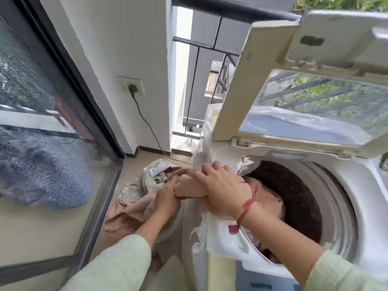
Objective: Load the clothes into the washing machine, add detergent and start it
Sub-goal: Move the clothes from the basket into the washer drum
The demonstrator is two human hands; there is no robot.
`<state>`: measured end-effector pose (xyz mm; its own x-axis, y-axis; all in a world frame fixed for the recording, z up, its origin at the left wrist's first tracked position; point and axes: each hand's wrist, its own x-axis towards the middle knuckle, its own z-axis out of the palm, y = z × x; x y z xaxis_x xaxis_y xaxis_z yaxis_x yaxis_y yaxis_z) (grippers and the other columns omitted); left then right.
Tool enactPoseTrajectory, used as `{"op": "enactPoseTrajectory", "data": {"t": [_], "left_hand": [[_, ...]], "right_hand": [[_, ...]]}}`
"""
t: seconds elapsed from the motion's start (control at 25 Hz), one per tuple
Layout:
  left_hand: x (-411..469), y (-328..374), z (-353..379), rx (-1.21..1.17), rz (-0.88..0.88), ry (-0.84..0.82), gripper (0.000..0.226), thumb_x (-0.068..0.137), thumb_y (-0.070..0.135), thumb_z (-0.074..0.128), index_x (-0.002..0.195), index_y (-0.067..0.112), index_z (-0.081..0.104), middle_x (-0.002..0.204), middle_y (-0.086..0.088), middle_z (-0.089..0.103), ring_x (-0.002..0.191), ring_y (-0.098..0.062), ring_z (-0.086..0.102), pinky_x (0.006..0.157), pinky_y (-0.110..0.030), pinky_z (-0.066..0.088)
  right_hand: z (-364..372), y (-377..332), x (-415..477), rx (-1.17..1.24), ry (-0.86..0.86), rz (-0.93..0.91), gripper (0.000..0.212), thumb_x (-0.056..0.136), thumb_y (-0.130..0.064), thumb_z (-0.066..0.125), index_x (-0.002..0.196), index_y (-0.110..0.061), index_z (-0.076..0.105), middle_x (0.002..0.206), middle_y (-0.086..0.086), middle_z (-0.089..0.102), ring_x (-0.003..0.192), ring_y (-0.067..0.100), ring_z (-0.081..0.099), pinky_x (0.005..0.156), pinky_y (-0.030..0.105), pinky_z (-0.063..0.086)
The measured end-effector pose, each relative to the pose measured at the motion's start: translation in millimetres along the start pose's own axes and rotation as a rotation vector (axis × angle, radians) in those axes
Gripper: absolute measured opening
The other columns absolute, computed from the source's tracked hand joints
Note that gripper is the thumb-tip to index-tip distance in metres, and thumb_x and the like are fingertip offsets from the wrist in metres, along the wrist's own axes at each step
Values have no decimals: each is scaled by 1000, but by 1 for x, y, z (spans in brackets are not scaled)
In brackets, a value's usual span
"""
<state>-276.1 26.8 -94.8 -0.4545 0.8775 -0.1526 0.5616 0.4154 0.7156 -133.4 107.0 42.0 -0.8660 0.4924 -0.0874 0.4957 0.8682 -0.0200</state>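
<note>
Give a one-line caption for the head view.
Both hands, left and right, feed a pink garment from the laundry pile into the open top-loading washing machine.

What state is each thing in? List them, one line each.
Washer lid: raised, open.
Drum: partly filled with clothes.
Pink garment: held, stretched from the pile to the drum.
Plug: in the wall socket.
Left hand: gripping the garment.
Right hand: gripping the garment.

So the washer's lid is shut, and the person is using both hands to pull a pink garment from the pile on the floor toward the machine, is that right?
Not quite: the lid is open, standing raised behind the drum, as the head view shows. The rest holds: the left hand and right hand both grip the pink garment, drawing it from the pile toward the machine.
</note>
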Motion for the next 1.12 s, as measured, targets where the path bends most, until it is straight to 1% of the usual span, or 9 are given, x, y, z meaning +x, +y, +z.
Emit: {"op": "enactPoseTrajectory", "data": {"t": [0.2,0.36,0.44,0.56,0.64,0.76,0.88,1.0,1.12], "left_hand": [[-41,123,-60,240,554,542,48,71,11,50,116,21,63,90,-5,70,81,-27,62,68,-36,50],[-58,266,4,278,686,471,33,78,32,51,102,19,69,76,0,66,70,-25,59,63,-33,47],[-51,292,63,488,588,180,22,78,26,59,98,20,62,84,-2,66,81,-26,61,71,-36,45],[-42,258,113,749,306,-537,53,80,38,61,129,27,46,128,-4,54,124,-28,44,101,-53,29],[-48,221,94,708,435,-441,54,79,41,58,130,29,46,138,0,45,133,-25,32,109,-54,14],[-64,155,15,302,531,220,48,76,40,46,122,29,53,127,4,54,122,-18,43,108,-37,21],[-50,48,-41,104,160,48,73,75,33,49,144,26,28,145,-3,35,132,-24,34,106,-42,31],[-25,-21,-24,324,24,-431,114,70,34,69,146,30,-16,157,-6,-2,144,-29,8,114,-45,20],[1,-46,20,307,59,-537,115,61,48,69,150,24,0,155,-9,13,143,-27,15,115,-46,20]], "right_hand": [[-41,89,-106,125,608,90,32,74,-30,53,101,-14,50,94,9,50,78,30,51,63,35,44],[-48,187,-186,138,866,339,30,75,-23,54,104,-15,51,106,10,49,91,34,52,72,38,43],[-18,225,-200,1,630,376,39,72,-32,63,105,-16,49,108,15,54,94,38,55,75,42,46],[36,227,-193,-158,-310,328,46,81,-34,51,126,-25,43,132,10,47,122,39,47,96,47,42],[59,205,-178,-22,-703,333,44,90,-31,49,133,-21,47,137,6,48,127,31,46,101,39,40],[46,161,-131,199,-309,362,29,90,-25,48,117,-21,59,116,1,61,107,26,59,85,35,49],[3,97,-71,345,168,157,41,88,-43,53,123,-23,57,127,0,56,115,21,52,97,35,41],[-9,17,-1,-19,-247,42,90,77,-72,43,148,-21,21,158,5,12,145,28,11,115,57,4],[4,-27,44,-351,-581,121,64,96,-50,30,149,-15,20,158,13,4,145,36,-4,110,64,-9]]}}
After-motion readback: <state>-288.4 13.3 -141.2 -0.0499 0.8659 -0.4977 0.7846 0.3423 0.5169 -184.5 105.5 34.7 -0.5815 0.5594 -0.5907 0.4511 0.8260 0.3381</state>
